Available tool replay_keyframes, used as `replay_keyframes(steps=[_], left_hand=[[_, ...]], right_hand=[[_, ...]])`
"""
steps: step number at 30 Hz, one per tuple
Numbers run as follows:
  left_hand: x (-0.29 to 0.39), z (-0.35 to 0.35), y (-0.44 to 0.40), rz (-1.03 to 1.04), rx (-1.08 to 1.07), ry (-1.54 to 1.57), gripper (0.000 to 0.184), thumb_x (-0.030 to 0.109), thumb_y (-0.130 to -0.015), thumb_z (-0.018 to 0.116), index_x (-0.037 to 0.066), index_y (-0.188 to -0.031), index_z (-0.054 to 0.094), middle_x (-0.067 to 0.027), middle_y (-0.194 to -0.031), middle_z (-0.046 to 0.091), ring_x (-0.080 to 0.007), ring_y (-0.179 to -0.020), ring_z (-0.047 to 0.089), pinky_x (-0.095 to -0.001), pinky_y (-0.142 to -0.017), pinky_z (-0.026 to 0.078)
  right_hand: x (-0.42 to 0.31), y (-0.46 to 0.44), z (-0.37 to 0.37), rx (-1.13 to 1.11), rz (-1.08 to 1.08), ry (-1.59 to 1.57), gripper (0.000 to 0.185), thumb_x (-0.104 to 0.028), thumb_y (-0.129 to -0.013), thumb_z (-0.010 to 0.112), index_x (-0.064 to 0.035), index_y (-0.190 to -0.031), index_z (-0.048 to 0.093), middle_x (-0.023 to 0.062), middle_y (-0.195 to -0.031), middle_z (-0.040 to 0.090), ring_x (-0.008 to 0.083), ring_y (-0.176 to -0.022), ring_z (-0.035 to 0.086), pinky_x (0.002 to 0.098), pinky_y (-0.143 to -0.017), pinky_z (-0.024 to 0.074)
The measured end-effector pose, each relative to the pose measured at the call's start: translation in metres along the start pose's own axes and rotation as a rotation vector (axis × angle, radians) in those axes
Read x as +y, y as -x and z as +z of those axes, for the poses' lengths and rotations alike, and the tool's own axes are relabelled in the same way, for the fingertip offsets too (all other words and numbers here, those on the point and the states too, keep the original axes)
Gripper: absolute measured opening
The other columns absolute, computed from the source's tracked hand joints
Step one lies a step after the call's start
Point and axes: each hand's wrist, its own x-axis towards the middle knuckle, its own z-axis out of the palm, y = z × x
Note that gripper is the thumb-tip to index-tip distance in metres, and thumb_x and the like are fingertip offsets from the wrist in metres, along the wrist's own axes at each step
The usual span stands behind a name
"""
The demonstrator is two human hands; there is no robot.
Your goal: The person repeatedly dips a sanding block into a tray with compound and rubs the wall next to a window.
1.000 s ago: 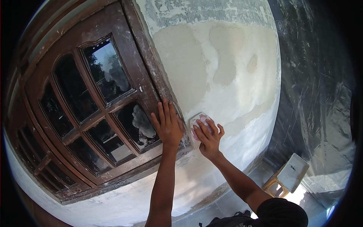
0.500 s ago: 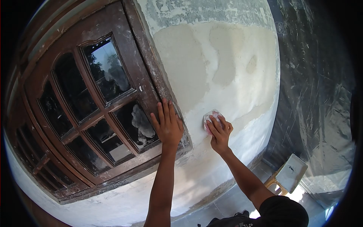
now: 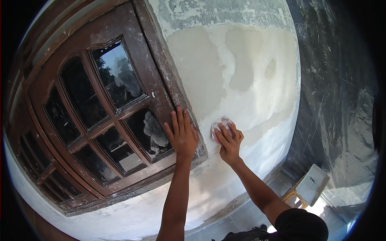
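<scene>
My left hand (image 3: 184, 136) lies flat with its fingers spread on the brown wooden window frame (image 3: 157, 72), near its lower right corner. Nothing is held in it. To the right, my right hand (image 3: 230, 143) presses a pinkish-white pad (image 3: 222, 124) against the patchy plastered wall (image 3: 241, 96), its fingers curled over the pad. The pad is a little right of the frame's edge, touching the wall's pale area. The underside of the pad is hidden.
Dark glass panes (image 3: 116, 72) fill the window at the left. Dark plastic sheeting (image 3: 333, 96) hangs at the right. A stool with a pale, stained top (image 3: 313, 184) stands on the tiled floor (image 3: 281, 182) at the lower right.
My right hand and the pad moved right along the wall, then slightly back left. My left hand stays on the frame. The whole view has shifted slightly.
</scene>
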Motion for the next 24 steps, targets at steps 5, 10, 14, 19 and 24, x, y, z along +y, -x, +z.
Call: replay_keyframes(steps=[5, 10, 14, 19, 24], left_hand=[[0.000, 0.000, -0.002, 0.022, 0.003, 0.020, 0.054, 0.019, -0.097, 0.050, 0.001, -0.148, 0.046, -0.0158, -0.161, 0.038, -0.0340, -0.152, 0.029, -0.0611, -0.121, 0.011], [0.000, -0.001, 0.001, 0.006, -0.045, 0.034, 0.055, 0.019, -0.097, 0.050, 0.001, -0.149, 0.045, -0.0152, -0.161, 0.037, -0.0338, -0.152, 0.029, -0.0615, -0.121, 0.011], [-0.002, 0.000, 0.011, 0.023, -0.036, 0.076, 0.056, 0.019, -0.096, 0.050, 0.002, -0.149, 0.044, -0.0152, -0.162, 0.036, -0.0338, -0.152, 0.028, -0.0614, -0.122, 0.010], [-0.001, -0.003, 0.015, 0.031, -0.056, 0.105, 0.059, 0.017, -0.093, 0.051, 0.002, -0.150, 0.043, -0.0157, -0.162, 0.036, -0.0344, -0.153, 0.027, -0.0616, -0.122, 0.010], [-0.004, 0.002, 0.016, 0.037, -0.015, 0.113, 0.068, 0.017, -0.087, 0.055, 0.004, -0.153, 0.042, -0.0134, -0.163, 0.035, -0.0310, -0.152, 0.029, -0.0588, -0.123, 0.011]], right_hand=[[-0.012, -0.002, -0.018, 0.082, 0.024, -0.026, 0.053, 0.006, -0.076, 0.059, -0.0161, -0.123, 0.072, 0.0032, -0.137, 0.066, 0.0290, -0.131, 0.049, 0.0457, -0.107, 0.0242], [-0.042, -0.118, -0.002, 0.231, -0.040, -0.036, 0.054, 0.005, -0.080, 0.061, -0.0189, -0.128, 0.069, -0.0002, -0.141, 0.062, 0.0300, -0.133, 0.047, 0.0480, -0.108, 0.0240], [-0.041, -0.095, 0.016, 0.133, -0.032, -0.010, 0.056, 0.005, -0.080, 0.059, -0.0195, -0.129, 0.069, -0.0003, -0.143, 0.060, 0.0295, -0.136, 0.046, 0.0495, -0.109, 0.0218], [-0.034, 0.027, 0.007, -0.037, -0.005, 0.050, 0.050, 0.003, -0.081, 0.061, -0.0209, -0.124, 0.071, -0.0027, -0.142, 0.061, 0.0274, -0.137, 0.045, 0.0509, -0.111, 0.0198], [-0.056, -0.025, -0.012, 0.117, -0.022, -0.030, 0.043, 0.001, -0.083, 0.061, -0.0148, -0.121, 0.072, 0.0005, -0.134, 0.067, 0.0279, -0.133, 0.049, 0.0497, -0.113, 0.0178]])
